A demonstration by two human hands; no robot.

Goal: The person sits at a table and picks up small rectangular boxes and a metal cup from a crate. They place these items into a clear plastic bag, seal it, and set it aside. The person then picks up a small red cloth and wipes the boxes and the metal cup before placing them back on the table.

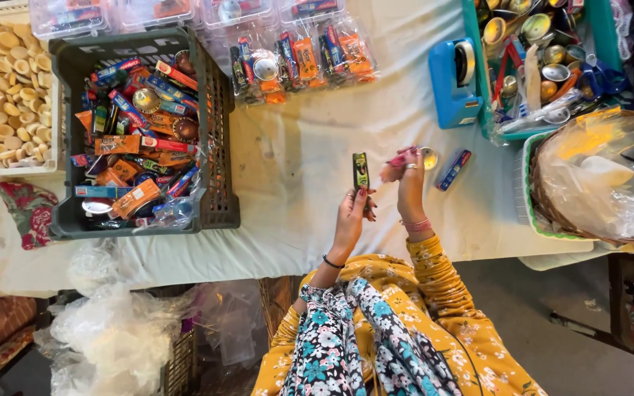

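Head view, looking down on a white cloth-covered table point(317, 169). Left hand point(351, 213) raised above the cloth, fingers pinched around the lower end of a small black and green packet point(361, 170), held upright, narrow and flat, with a yellowish patch near the middle. Right hand point(409, 183) just beside it, fingers closed around a pink stick-like item point(401, 158); exact kind too small to tell. Just past the right hand's fingertips, a small round metal cup point(428, 157) on the cloth, and near it a blue and red narrow box point(454, 169) lying tilted.

To the left, a dark grey plastic crate point(218, 132) heaped with small packets point(137, 139) in orange, blue, red and green, mixed with a few round metal pieces. Further left, a white mesh basket point(9, 170) full of small pale clay cups point(1, 88). Along the far edge, clear bags of assorted items point(302, 55) and clear lidded boxes point(67, 16) with similar contents. At the upper right, a teal tray point(478, 88) packed with shiny metal bowls point(544, 40), a blue tape dispenser point(453, 81) just beside it. At the right edge, a wicker basket point(544, 209) lined with crinkled clear plastic. Below the table on the left, bunched clear plastic bags point(119, 330).
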